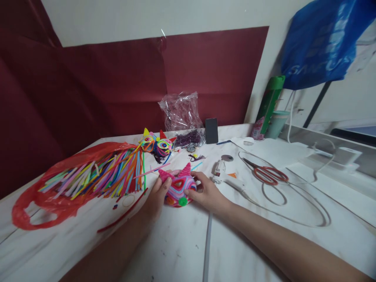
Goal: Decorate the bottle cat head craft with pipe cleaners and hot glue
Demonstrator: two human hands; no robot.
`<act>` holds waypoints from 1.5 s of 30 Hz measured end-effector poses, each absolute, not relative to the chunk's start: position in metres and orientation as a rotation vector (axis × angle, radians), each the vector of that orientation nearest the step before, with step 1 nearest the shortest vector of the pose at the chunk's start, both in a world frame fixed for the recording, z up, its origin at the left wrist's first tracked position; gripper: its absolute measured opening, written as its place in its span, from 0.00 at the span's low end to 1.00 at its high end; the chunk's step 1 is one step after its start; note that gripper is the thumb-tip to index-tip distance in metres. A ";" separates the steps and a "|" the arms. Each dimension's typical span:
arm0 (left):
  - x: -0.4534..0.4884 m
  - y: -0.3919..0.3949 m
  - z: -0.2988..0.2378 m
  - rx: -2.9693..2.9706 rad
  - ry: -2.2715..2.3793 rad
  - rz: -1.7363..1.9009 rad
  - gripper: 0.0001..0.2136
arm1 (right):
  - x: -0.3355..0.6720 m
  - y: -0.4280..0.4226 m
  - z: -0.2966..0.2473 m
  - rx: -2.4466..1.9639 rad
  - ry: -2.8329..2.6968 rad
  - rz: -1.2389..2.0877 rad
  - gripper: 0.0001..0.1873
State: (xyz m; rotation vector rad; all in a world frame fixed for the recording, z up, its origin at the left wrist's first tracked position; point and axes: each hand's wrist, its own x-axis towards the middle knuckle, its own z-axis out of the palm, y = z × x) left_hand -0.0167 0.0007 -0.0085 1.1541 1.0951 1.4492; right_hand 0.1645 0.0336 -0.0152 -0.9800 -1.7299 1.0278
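Craft piece (178, 188) is held in both hands, just above or on the table (173, 250) at near centre; contact can't be told. Two pink ears are pointed up, a green coil is seen low on the front. Its left edge is gripped by the left hand (156, 196), thumb near the ear base, remaining fingers mostly hidden behind. Its right side is pinched by the right hand (208, 192), thumb laid on the front, index curled at the edge; both hands are parted only by the piece's thickness. Glue gun (226, 178) is laid to the right, with red-handled scissors (266, 175) beyond it, cable looped around. Pipe cleaners (117, 176) are spread on a red bag (25, 209) at left; one red stem (123, 215) is left loose near the left forearm. Two similar heads (163, 146) are set side by side at the back, next to a clear bag (179, 111). Phone (212, 131) is stood upright right of that bag. Cup (276, 124) is placed at far right, beside a green container (270, 98).
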 end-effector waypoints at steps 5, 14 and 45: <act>-0.021 0.004 -0.012 1.102 1.059 1.438 0.33 | 0.164 0.036 -0.020 -0.888 -1.754 1.077 0.30; -0.023 0.010 -0.017 1.262 0.985 1.467 0.32 | 0.164 0.042 -0.022 -0.948 -1.610 1.170 0.27; -0.048 0.029 -0.032 1.340 1.436 1.784 0.23 | 0.172 0.065 -0.023 -1.023 -1.305 1.029 0.24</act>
